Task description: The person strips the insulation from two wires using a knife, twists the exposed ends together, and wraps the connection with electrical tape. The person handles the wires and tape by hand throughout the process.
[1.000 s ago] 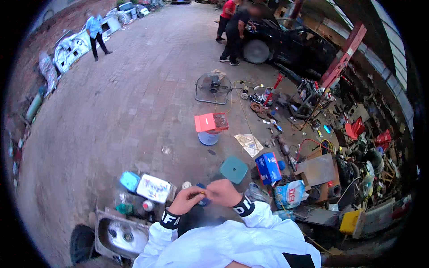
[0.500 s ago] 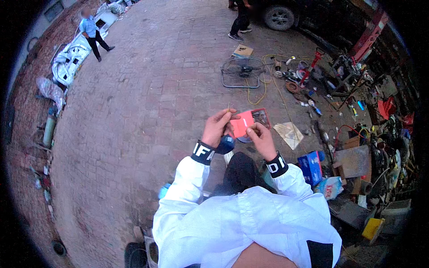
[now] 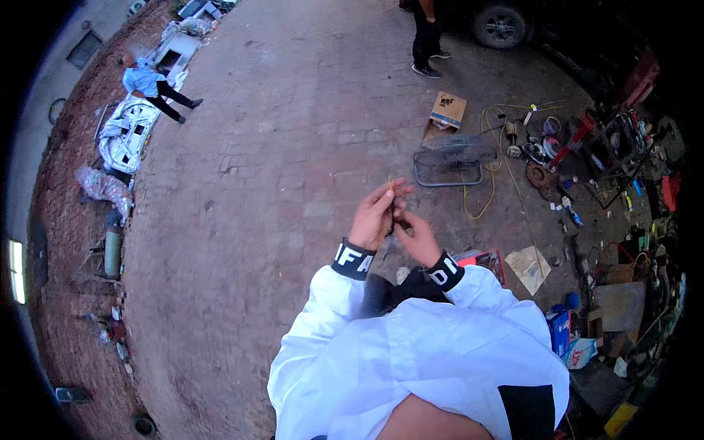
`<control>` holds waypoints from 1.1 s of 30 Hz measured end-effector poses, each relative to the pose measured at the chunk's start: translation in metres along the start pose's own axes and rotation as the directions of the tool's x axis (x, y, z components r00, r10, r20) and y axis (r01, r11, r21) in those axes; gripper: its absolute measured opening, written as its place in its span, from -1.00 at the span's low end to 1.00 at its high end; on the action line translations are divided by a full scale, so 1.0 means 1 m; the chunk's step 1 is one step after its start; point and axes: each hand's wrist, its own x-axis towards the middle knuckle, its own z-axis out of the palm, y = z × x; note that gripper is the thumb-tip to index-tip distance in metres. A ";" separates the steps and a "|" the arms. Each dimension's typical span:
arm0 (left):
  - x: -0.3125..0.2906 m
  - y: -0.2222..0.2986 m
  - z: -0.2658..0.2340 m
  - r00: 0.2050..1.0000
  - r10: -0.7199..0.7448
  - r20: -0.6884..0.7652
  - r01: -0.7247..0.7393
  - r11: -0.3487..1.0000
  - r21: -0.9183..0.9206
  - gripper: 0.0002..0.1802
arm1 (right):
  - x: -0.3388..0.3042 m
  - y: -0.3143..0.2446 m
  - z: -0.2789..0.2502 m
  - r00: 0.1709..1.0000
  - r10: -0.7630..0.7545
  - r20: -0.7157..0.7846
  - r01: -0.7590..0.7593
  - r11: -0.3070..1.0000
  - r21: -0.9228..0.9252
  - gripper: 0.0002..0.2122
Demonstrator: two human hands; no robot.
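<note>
A thin yellowish strip (image 3: 391, 186) pokes up from between the thumb and fingers of my left hand (image 3: 372, 217); its exact kind is too small to tell. Close against it on the right, my right hand (image 3: 418, 239) has its thumb and fingers pinched together near the left palm. A dark bit shows between the hands, and what the right fingers hold is hidden. Beyond my right cuff lies a red box (image 3: 493, 262) on the paving, partly covered by the sleeve.
A wire fan guard (image 3: 455, 161) and a cardboard box (image 3: 447, 111) lie ahead with a yellow hose (image 3: 490, 198). Flat cardboard (image 3: 528, 269) and piled parts are on the right. One person (image 3: 154, 84) stands far left, another (image 3: 427, 37) near a vehicle wheel (image 3: 500, 26).
My right hand has left the red box and come up against my left hand. The view has shifted, so the box now sits lower, partly behind my right sleeve.
</note>
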 end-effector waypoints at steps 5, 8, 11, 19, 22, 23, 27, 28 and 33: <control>0.141 0.066 -0.072 0.995 0.021 -0.097 -0.013 0.996 0.090 -0.67 | 0.171 0.013 0.010 0.991 0.058 0.121 -0.062 0.998 0.029 -0.76; 0.240 0.112 -0.108 0.996 0.011 -0.088 -0.002 0.994 0.105 -0.76 | 0.279 0.008 0.009 0.984 0.036 0.176 -0.047 0.997 0.062 -0.73; 0.346 0.168 -0.124 0.998 -0.028 -0.061 0.037 0.987 0.155 -0.76 | 0.389 0.008 0.004 0.985 0.051 0.162 -0.042 0.997 -0.059 -0.71; 0.600 0.258 -0.180 0.997 -0.062 0.051 0.039 0.929 0.367 -0.78 | 0.658 0.005 -0.090 0.891 0.149 -0.429 -0.106 0.987 0.123 -0.72; 0.688 0.280 -0.189 0.995 -0.104 0.008 0.094 0.922 0.375 -0.77 | 0.754 0.018 -0.140 0.844 0.229 -0.484 -0.057 0.937 0.343 -0.62; 0.719 0.285 -0.195 0.995 -0.104 -0.008 0.099 0.915 0.390 -0.77 | 0.786 0.030 -0.155 0.836 0.248 -0.490 -0.033 0.914 0.405 -0.59; 0.832 0.297 -0.223 0.982 -0.172 -0.083 0.189 0.937 0.295 -0.75 | 0.914 0.082 -0.216 0.864 0.249 -0.437 0.063 0.808 0.586 -0.56; 0.863 0.298 -0.232 0.978 -0.171 -0.118 0.199 0.935 0.292 -0.75 | 0.945 0.094 -0.226 0.856 0.255 -0.450 0.076 0.798 0.597 -0.56; 0.969 0.333 -0.247 0.968 -0.229 -0.105 0.250 0.918 0.309 -0.75 | 1.087 0.133 -0.269 0.845 0.342 -0.412 0.057 0.708 0.704 -0.61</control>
